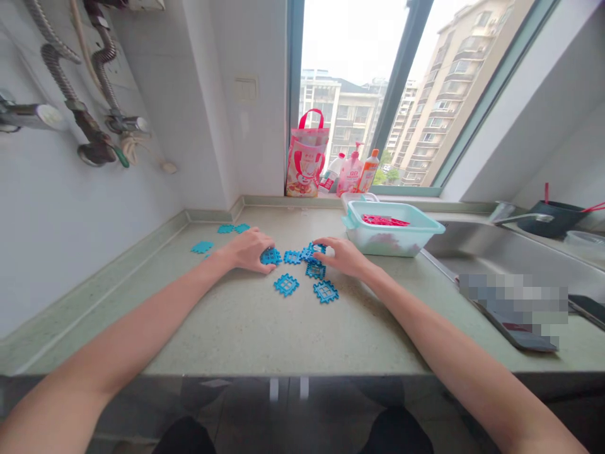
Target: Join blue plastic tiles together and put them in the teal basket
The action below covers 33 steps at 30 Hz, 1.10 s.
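Several blue square interlocking plastic tiles (pixel 286 284) lie on the pale green countertop (pixel 246 328). My left hand (pixel 249 250) rests palm down, its fingers curled over one blue tile (pixel 271 256). My right hand (pixel 341 255) reaches in from the right, fingertips closed on a small joined cluster of blue tiles (pixel 309 253). Two loose tiles (pixel 326 291) lie just in front of the hands. More blue tiles (pixel 202 247) sit at the far left near the wall, others (pixel 233 228) further back.
A pale green plastic tub (pixel 392 243) holding red pieces (pixel 384 221) stands right of my right hand. Beyond it are a steel sink (pixel 510 252) and faucet. A pink bag (pixel 307 157) and bottles (pixel 352 171) stand on the window sill. Pipes run along the left wall.
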Each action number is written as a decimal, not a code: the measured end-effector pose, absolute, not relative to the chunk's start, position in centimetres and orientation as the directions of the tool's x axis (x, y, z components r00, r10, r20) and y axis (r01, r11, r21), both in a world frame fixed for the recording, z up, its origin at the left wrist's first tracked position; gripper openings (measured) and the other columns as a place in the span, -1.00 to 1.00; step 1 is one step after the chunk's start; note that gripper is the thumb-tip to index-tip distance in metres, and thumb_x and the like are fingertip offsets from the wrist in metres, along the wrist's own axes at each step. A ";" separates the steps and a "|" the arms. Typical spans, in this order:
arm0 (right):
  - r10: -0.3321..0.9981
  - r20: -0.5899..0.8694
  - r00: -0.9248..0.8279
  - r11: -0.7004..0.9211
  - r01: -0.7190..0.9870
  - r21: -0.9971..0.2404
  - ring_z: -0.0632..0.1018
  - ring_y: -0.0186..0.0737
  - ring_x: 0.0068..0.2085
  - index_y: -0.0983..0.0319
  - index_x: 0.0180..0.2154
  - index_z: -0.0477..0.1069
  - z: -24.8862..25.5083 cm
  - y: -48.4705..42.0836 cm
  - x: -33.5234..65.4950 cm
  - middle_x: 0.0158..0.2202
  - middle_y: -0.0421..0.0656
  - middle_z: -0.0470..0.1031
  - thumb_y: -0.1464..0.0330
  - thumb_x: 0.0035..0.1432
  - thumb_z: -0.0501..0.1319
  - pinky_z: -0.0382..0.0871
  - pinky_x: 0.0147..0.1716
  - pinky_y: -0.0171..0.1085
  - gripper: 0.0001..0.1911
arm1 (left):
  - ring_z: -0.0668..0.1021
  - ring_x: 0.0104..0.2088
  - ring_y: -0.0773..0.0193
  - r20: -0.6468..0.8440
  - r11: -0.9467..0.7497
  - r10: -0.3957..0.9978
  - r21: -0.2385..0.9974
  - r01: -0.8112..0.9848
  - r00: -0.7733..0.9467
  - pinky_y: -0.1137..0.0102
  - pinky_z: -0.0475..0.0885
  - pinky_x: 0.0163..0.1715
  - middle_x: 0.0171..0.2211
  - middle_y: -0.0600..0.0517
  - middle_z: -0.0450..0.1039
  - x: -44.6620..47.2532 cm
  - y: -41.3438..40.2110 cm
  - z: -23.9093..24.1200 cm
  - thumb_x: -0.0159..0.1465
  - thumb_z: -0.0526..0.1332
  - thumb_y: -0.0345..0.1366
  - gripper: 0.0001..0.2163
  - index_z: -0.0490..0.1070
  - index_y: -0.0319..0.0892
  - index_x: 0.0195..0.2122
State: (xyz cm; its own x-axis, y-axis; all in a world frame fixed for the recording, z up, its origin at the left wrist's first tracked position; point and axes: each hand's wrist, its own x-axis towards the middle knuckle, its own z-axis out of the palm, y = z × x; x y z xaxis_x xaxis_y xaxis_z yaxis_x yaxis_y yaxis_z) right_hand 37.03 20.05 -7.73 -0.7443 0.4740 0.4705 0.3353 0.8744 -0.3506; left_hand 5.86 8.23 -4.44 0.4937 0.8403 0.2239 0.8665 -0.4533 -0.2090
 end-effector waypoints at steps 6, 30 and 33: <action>0.542 0.390 -0.744 0.834 0.419 -0.359 0.67 0.03 -0.03 0.13 0.04 0.64 -7.9 19.1 35.2 -0.03 -0.06 0.71 0.14 0.31 0.38 0.51 0.00 -0.10 -0.66 | 0.65 -0.12 0.01 0.215 -0.452 0.847 -0.189 0.872 0.486 0.18 0.34 -0.02 -0.14 -0.11 0.65 6.5 9.0 -5.3 0.33 0.25 0.08 -0.60 0.57 -0.15 -0.05; 0.377 0.317 -0.870 0.915 0.296 -0.275 0.68 -0.05 -0.14 0.12 -0.02 0.65 -4.3 16.0 38.5 -0.12 -0.09 0.72 0.15 0.25 0.42 0.46 -0.12 -0.22 -0.69 | 0.60 -0.05 0.00 0.192 -0.438 0.885 0.028 0.899 0.425 0.25 0.43 -0.03 -0.03 -0.16 0.55 9.2 9.6 -6.1 0.40 0.23 0.17 -0.48 0.51 -0.20 0.09; 0.402 0.263 -0.877 0.906 0.340 -0.253 0.68 -0.04 -0.16 0.12 -0.07 0.65 -4.9 15.9 38.2 -0.13 -0.08 0.72 0.19 0.17 0.47 0.46 -0.16 -0.22 -0.70 | 0.61 -0.07 -0.04 0.165 -0.413 0.895 -0.042 0.910 0.414 0.23 0.42 -0.06 -0.06 -0.18 0.57 8.6 9.4 -6.0 0.41 0.20 0.19 -0.48 0.51 -0.21 0.04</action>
